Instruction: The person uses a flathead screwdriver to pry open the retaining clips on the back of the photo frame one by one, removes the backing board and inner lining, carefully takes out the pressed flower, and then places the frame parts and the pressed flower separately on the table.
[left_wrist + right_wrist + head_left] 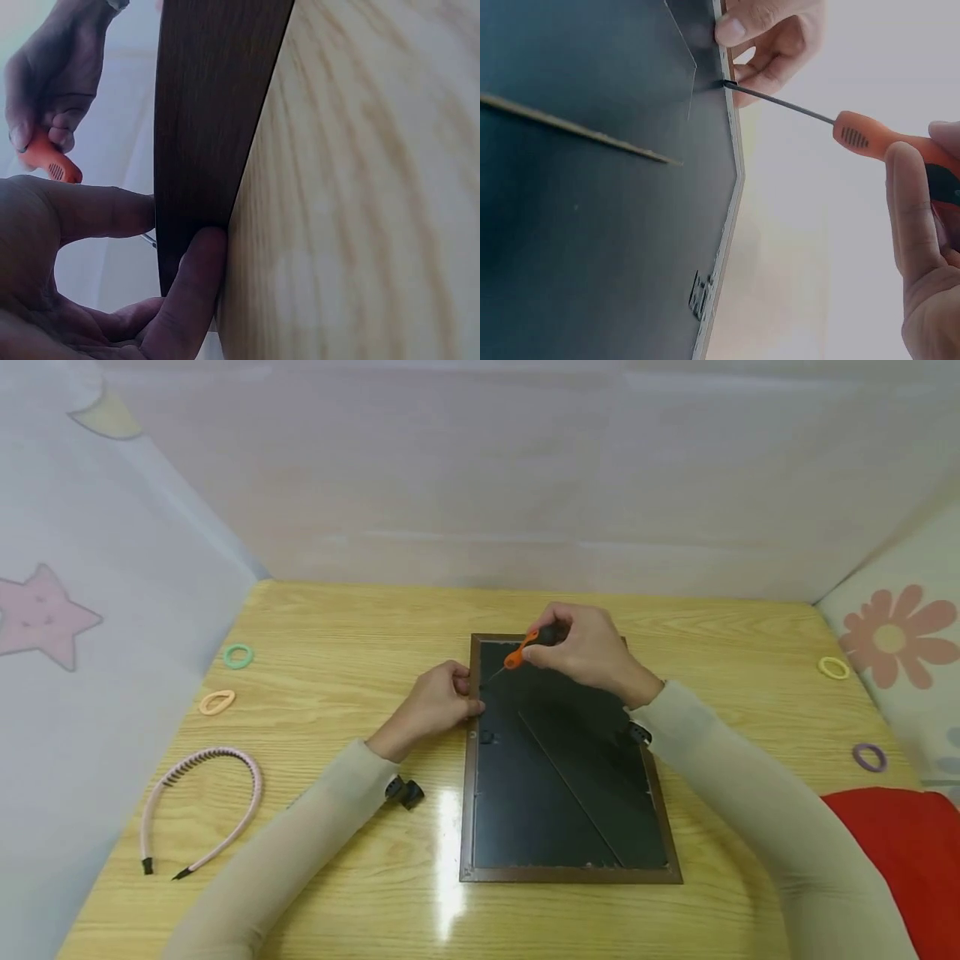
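A picture frame [510,810] lies back side up on the table, with a brown wooden border and a black backing board. My left hand [438,700] grips its left border, thumb on top and fingers against the outer side. In my right hand [588,650] is a screwdriver [513,657] with an orange and black handle. Its thin shaft slants down to the left, and in the right wrist view the screwdriver's tip [729,84] meets a small dark tab at the border's inner edge, beside the left fingers. A black metal clip [699,295] sits further along that same edge.
To the left on the wooden table [337,635] lie a pink headband [257,781], a green ring [238,656] and an orange ring [217,702]. At the right are a yellow ring [834,668], a purple ring [870,757] and something red [900,843]. Curtains surround the table.
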Available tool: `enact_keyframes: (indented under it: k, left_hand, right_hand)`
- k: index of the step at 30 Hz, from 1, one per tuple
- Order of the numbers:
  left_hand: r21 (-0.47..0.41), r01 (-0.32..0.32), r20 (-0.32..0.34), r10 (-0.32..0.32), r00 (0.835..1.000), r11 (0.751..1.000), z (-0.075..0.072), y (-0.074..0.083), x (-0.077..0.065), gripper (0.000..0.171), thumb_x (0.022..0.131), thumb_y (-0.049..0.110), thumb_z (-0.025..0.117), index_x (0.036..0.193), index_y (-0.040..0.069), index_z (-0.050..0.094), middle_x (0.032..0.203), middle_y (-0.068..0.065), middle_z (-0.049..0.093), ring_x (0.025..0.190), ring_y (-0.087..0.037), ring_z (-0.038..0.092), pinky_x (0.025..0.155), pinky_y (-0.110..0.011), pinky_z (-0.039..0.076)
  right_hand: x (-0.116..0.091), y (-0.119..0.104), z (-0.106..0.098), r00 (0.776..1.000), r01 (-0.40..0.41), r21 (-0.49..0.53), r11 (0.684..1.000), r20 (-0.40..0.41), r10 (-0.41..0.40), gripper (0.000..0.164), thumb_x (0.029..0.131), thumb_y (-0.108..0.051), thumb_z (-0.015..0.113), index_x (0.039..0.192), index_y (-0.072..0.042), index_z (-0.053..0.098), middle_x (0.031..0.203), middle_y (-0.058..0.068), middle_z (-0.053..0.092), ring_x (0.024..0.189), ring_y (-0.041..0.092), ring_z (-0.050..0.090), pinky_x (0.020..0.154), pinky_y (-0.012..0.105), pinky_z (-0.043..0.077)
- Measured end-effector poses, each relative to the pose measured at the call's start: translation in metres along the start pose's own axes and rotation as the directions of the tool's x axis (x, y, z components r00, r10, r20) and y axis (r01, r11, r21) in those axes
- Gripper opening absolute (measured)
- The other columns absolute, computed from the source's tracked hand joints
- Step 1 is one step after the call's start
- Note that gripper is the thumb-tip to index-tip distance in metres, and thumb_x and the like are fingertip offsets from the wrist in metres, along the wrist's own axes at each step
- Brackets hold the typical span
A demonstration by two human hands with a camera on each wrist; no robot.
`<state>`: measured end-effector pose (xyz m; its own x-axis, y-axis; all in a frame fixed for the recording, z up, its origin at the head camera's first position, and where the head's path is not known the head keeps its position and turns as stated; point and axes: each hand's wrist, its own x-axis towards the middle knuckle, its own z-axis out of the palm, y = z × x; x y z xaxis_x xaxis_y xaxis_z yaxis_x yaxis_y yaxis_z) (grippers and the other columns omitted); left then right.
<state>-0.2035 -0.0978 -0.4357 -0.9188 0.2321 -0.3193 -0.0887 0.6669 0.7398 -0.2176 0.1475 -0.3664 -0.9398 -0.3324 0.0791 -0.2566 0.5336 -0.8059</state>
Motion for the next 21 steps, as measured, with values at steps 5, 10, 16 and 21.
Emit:
enact_keyframes:
  k: [5, 10, 16, 21]
  left_hand:
    - [0.006, -0.001, -0.009, 0.001, 1.0, 1.0, -0.004, -0.001, -0.002, 0.064, 0.087, 0.027, 0.077, 0.141, 0.006, 0.049, 0.122, -0.007, 0.059, 0.104, -0.024, 0.059, 0.087, -0.035, 0.053]
    - [0.005, 0.005, -0.005, -0.004, 1.0, 1.0, -0.004, -0.002, -0.003, 0.064, 0.088, 0.027, 0.076, 0.141, 0.006, 0.049, 0.122, -0.007, 0.059, 0.101, -0.024, 0.059, 0.082, -0.033, 0.053]
    - [0.007, 0.009, -0.005, -0.009, 1.0, 1.0, -0.004, 0.001, -0.003, 0.063, 0.088, 0.026, 0.076, 0.141, 0.006, 0.049, 0.122, -0.008, 0.06, 0.101, -0.024, 0.06, 0.082, -0.032, 0.053]
    - [-0.02, -0.008, 0.004, 0.008, 1.0, 1.0, -0.004, 0.003, -0.003, 0.058, 0.088, 0.024, 0.076, 0.137, 0.006, 0.05, 0.119, -0.009, 0.062, 0.098, -0.024, 0.063, 0.077, -0.031, 0.055]
  right_hand:
    - [0.008, -0.013, 0.009, 0.998, 0.061, -0.033, 0.998, -0.02, -0.061, 0.019, 0.084, -0.025, 0.079, 0.1, -0.018, 0.072, 0.082, 0.003, 0.071, 0.063, 0.02, 0.062, 0.054, 0.031, 0.049]
    - [0.016, -0.025, 0.017, 0.994, 0.106, -0.078, 0.991, -0.003, -0.106, 0.019, 0.084, -0.027, 0.079, 0.1, -0.019, 0.071, 0.085, 0.001, 0.072, 0.068, 0.016, 0.064, 0.059, 0.031, 0.052]
    - [0.021, -0.042, 0.024, 0.989, 0.145, -0.122, 0.982, 0.018, -0.144, 0.016, 0.084, -0.028, 0.078, 0.095, -0.019, 0.07, 0.085, -0.002, 0.072, 0.069, 0.013, 0.066, 0.061, 0.029, 0.055]
    - [0.026, -0.05, 0.028, 0.983, 0.184, -0.154, 0.971, 0.047, -0.179, 0.014, 0.084, -0.027, 0.077, 0.092, -0.018, 0.07, 0.082, -0.002, 0.07, 0.067, 0.012, 0.064, 0.06, 0.027, 0.055]
